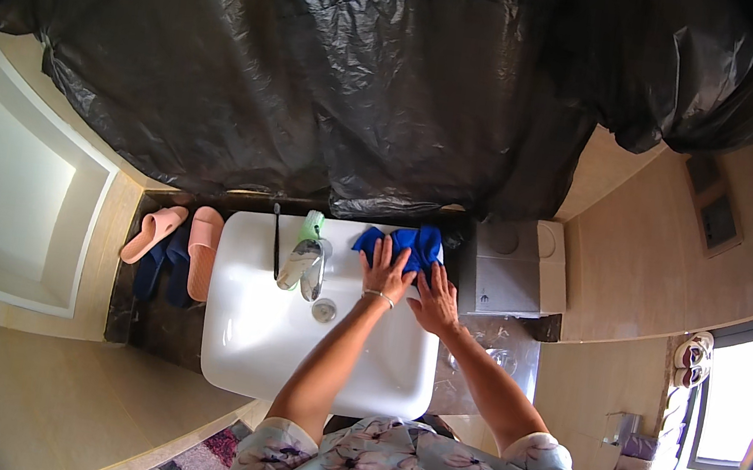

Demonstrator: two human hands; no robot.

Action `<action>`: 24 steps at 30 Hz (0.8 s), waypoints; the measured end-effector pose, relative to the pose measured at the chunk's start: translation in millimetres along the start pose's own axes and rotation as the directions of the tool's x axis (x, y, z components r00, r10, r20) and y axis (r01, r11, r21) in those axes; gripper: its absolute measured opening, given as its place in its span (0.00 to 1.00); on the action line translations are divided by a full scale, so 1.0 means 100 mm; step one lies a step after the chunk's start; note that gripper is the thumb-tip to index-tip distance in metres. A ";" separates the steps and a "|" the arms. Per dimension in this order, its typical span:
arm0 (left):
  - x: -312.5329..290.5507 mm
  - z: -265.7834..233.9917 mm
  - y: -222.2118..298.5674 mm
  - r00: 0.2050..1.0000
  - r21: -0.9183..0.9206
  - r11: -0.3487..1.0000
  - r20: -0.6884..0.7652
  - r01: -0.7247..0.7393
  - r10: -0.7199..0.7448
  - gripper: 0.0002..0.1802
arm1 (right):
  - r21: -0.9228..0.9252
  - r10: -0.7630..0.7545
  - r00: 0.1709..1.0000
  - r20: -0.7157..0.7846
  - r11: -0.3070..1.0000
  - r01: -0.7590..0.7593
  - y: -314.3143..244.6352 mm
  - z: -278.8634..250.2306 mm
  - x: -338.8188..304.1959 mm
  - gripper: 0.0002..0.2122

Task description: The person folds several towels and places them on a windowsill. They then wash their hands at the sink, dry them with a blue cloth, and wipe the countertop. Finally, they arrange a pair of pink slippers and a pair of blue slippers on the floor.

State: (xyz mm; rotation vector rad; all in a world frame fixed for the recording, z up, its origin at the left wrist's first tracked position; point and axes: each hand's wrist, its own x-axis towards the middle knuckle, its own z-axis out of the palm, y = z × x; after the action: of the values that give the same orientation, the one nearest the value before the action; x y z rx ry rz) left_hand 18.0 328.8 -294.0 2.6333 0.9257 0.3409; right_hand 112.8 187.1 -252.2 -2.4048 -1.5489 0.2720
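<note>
A crumpled blue cloth [414,241] lies on the far right rim of the white washbasin [238,312]. My left hand [388,273], with a bracelet at the wrist, rests on the cloth with its fingers spread. Beside it my right hand [435,305] reaches over the basin's right edge, its fingers stretched out and their tips at the cloth's lower edge. Neither hand is closed round anything. Left of the cloth stands the metal faucet [310,260], above the round drain [324,310].
A black toothbrush-like stick [277,241] and a green-and-white item [312,224] sit by the faucet. Pink slippers [202,250] and dark blue slippers [180,271] are on the left. A grey box [505,266] stands right of the basin. Black plastic sheeting [395,95] hangs behind.
</note>
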 end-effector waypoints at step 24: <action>-0.41 0.18 0.46 0.991 -0.104 0.985 -0.020 -0.136 0.135 0.31 | 0.196 0.242 0.970 0.000 0.951 -0.237 0.03 0.04 -0.64 0.38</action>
State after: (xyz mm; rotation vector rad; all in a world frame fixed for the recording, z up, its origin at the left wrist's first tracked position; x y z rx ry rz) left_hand 19.1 264.7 -297.3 2.6056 0.7135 0.4277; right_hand 87.9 127.9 -255.7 -2.4271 -1.1582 0.4206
